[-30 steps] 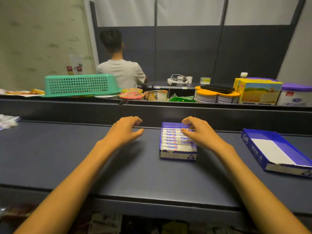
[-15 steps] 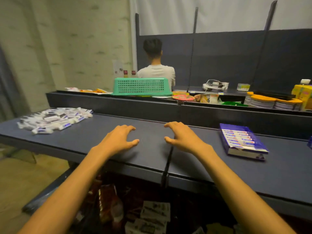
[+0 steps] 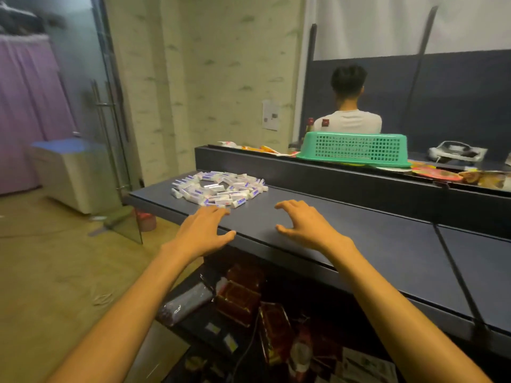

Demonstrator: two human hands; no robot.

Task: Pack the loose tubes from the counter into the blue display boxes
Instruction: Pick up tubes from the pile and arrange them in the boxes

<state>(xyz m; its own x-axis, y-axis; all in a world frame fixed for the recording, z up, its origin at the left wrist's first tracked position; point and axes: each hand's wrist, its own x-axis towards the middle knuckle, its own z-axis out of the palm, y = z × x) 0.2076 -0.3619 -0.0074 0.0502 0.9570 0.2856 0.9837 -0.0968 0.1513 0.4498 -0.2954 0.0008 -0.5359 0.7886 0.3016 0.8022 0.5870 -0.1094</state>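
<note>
Heap of small white plastic tubes with blue-and-purple labels [image 3: 219, 189] lies at the far-left end of the dark blue-grey counter top [image 3: 373, 239], ahead of and slightly left of both hands. Tubes point every way; no common long axis, so each pick will likely need its own wrist angle.

Left hand [image 3: 203, 230]: palm down, fingers spread and relaxed, holding nothing. Fingertips just short of the nearest tubes at the heap's near edge; cannot tell if they touch.

Right hand [image 3: 307, 225]: palm down, fingers loosely spread, thumb out, empty. Clearly apart from the heap, to its right.

Judgement: left hand is the nearer; reach goes forward and a little left.

Blue display boxes: none in view.
</note>
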